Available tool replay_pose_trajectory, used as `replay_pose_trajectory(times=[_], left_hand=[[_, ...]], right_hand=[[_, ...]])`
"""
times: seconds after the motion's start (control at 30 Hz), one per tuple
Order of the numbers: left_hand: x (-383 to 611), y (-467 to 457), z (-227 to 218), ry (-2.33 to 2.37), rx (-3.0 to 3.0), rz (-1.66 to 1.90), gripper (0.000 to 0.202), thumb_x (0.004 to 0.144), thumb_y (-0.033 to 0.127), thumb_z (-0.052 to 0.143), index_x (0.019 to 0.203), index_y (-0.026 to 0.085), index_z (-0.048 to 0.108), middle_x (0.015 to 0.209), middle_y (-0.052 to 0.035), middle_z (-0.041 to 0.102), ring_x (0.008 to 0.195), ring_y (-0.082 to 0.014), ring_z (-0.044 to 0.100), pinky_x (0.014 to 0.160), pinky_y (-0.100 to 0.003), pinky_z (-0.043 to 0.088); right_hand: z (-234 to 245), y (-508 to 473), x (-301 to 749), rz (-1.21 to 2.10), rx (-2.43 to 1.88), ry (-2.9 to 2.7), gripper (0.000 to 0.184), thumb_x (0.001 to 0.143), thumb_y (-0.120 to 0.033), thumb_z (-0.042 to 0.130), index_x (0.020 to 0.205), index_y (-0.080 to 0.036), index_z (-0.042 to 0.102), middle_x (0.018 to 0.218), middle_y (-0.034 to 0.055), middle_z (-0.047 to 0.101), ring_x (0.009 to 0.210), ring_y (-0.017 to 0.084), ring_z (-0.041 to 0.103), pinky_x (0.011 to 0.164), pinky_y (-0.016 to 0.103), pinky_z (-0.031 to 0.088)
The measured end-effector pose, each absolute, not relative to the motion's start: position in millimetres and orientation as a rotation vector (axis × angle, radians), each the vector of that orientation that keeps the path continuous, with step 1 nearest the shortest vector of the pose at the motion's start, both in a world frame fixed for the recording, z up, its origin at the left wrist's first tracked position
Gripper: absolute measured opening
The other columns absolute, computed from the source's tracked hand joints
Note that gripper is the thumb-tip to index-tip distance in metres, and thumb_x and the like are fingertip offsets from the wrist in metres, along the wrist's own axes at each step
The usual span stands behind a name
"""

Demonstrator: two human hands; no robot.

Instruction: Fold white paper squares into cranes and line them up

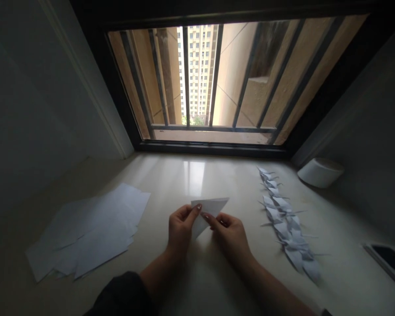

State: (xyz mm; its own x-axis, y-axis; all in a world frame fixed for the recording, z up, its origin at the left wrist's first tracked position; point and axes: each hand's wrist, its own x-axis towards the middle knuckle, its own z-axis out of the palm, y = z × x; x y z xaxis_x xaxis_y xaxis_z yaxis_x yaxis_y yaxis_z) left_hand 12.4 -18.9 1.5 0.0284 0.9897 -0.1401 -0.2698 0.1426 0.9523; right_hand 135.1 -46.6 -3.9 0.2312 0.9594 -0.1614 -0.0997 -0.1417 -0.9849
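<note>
A white sheet folded into a triangle (pixel 210 205) is held just above the pale sill, in the middle of the head view. My left hand (pixel 181 228) pinches its left edge between thumb and fingers. My right hand (pixel 228 232) pinches the lower edge from the right, fingertips meeting the left hand's. Both hands are closed on the paper.
A loose stack of white paper sheets (pixel 92 230) lies at the left. A row of several folded paper cranes (pixel 285 219) runs down the right side. A white roll (pixel 320 172) stands at the far right, a dark phone (pixel 390 260) near the right edge. A barred window (pixel 213 87) is ahead.
</note>
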Motion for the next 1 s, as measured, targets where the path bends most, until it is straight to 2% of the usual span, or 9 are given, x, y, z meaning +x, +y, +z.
replay_pose_trajectory(times=[0.1, 0.2, 0.4, 0.63, 0.83, 1.0], left_hand=[[12, -15, 0, 1.044, 0.933, 1.271, 0.029, 0.072, 0.041, 0.066, 0.068, 0.013, 0.063, 0.063, -0.0005, 0.061, 0.058, -0.0111, 0.054, 0.056, -0.022, 0.043], [12, -10, -1, 1.069, 1.037, 1.356, 0.028, 0.072, 0.040, 0.067, 0.067, 0.013, 0.063, 0.062, 0.0004, 0.060, 0.059, -0.0110, 0.054, 0.056, -0.021, 0.042], [14, -6, -2, 1.107, 1.131, 1.399, 0.028, 0.071, 0.042, 0.067, 0.071, 0.014, 0.066, 0.066, -0.0009, 0.064, 0.062, -0.0127, 0.057, 0.057, -0.022, 0.043], [17, -3, -10, 0.961, 1.270, 1.304, 0.032, 0.070, 0.041, 0.068, 0.086, 0.013, 0.068, 0.082, -0.0055, 0.069, 0.078, -0.0178, 0.062, 0.071, -0.026, 0.047], [15, -1, -16, 1.067, 1.411, 1.193, 0.035, 0.072, 0.047, 0.065, 0.074, 0.012, 0.068, 0.073, -0.0071, 0.069, 0.072, -0.0193, 0.063, 0.065, -0.026, 0.046], [15, 0, -17, 1.053, 1.455, 1.181, 0.037, 0.072, 0.048, 0.063, 0.073, 0.012, 0.069, 0.070, -0.0079, 0.068, 0.069, -0.0187, 0.062, 0.063, -0.027, 0.045]], right_hand=[[-6, -42, 136, 1.151, -1.288, -0.990, 0.035, 0.066, -0.049, 0.070, 0.057, -0.015, 0.063, 0.055, -0.0002, 0.057, 0.056, 0.012, 0.050, 0.055, 0.024, 0.037], [-12, -34, 138, 1.042, -1.266, -1.070, 0.035, 0.066, -0.049, 0.070, 0.056, -0.016, 0.063, 0.057, 0.0010, 0.061, 0.057, 0.014, 0.052, 0.058, 0.025, 0.039], [-26, -24, 142, 0.931, -1.317, -1.197, 0.036, 0.068, -0.051, 0.067, 0.060, -0.017, 0.063, 0.059, 0.0026, 0.063, 0.051, 0.013, 0.051, 0.053, 0.025, 0.039], [-26, -22, 144, 0.882, -1.210, -1.103, 0.038, 0.069, -0.052, 0.066, 0.055, -0.018, 0.057, 0.059, 0.0023, 0.062, 0.056, 0.014, 0.054, 0.056, 0.026, 0.042], [-22, -21, 146, 0.875, -1.185, -1.037, 0.035, 0.067, -0.051, 0.067, 0.056, -0.018, 0.060, 0.057, 0.0014, 0.062, 0.056, 0.013, 0.051, 0.056, 0.026, 0.040], [-17, -24, 147, 0.913, -1.178, -1.027, 0.034, 0.067, -0.050, 0.068, 0.059, -0.017, 0.066, 0.057, 0.0020, 0.063, 0.057, 0.014, 0.051, 0.058, 0.027, 0.040]])
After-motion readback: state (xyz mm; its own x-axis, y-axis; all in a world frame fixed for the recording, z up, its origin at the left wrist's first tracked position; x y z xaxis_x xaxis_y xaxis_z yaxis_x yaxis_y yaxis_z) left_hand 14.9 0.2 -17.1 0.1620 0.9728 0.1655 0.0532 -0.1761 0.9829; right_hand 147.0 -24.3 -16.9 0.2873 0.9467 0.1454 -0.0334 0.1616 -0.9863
